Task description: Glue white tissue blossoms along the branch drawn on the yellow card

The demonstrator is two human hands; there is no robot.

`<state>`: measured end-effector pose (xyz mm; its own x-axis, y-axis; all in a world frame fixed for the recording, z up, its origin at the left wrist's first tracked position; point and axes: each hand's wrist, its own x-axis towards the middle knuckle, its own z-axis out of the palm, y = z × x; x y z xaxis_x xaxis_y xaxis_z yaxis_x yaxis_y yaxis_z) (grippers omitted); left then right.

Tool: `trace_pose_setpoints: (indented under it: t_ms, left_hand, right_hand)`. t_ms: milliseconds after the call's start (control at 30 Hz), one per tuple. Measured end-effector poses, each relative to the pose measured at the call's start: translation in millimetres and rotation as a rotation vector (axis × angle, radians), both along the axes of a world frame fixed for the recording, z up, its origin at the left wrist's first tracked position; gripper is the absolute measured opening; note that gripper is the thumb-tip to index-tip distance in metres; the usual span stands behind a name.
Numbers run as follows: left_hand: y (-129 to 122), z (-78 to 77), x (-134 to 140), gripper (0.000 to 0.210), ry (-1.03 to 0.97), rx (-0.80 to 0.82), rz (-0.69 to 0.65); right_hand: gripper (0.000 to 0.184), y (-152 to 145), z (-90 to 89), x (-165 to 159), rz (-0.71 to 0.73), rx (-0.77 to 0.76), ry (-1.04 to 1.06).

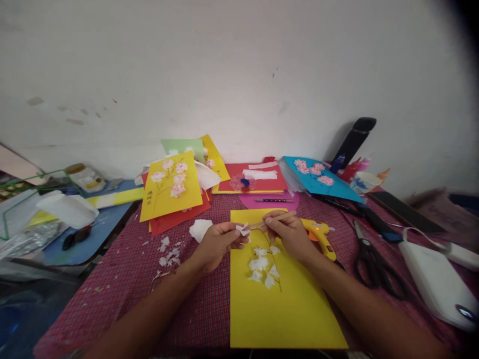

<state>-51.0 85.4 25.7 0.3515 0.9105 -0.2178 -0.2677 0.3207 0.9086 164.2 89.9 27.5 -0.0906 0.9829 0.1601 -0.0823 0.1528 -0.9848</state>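
My left hand (223,241) pinches a small folded piece of white paper (243,229) between thumb and fingers. In my right hand (286,232) is a pale thin stick (286,215), its tip pointing at that paper. Both hands are above the upper part of a yellow sheet (284,319). White paper petals (259,263) lie on the sheet around thin drawn branches. Just left of the sheet is a larger white paper scrap (200,229). A yellow glue gun (316,228) rests by my right hand, partly hidden by it.
Black scissors (374,264) and a white device (434,274) lie at the right. Paper scraps (168,257) are scattered on the checked cloth (123,294). Finished flower cards (172,184) are stacked at the back left, a blue card (322,177) and cup (364,182) at the back right.
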Motion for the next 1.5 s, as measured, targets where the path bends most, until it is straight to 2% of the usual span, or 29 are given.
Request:
trace_pose_setpoints:
  t_ms: [167, 500, 833, 1267, 1500]
  left_hand:
    - [-0.5, -1.9, 1.4, 0.033, 0.055, 0.041, 0.007]
    - [-2.8, -0.4, 4.9, 0.04, 0.075, 0.105, 0.027]
    - [-2.5, -1.2, 4.5, 0.031, 0.113, 0.151, 0.004]
    - [-3.7, -0.9, 4.9, 0.03, 0.099, 0.148, -0.011]
    - [-3.5, 1.6, 5.3, 0.029, 0.052, 0.062, 0.024]
  right_hand:
    - [0.023, -0.7, 1.3, -0.4, 0.047, -0.021, 0.012]
    - [0.022, 1.3, -2.5, -0.4, 0.048, -0.021, 0.019]
    - [0.021, -0.3, -0.4, 0.5, 0.104, -0.05, 0.047]
    - [0.021, -0.8, -1.8, -1.1, 0.083, -0.041, 0.044]
    - [0.016, -4.4, -2.1, 1.5, 0.109, -0.017, 0.059]
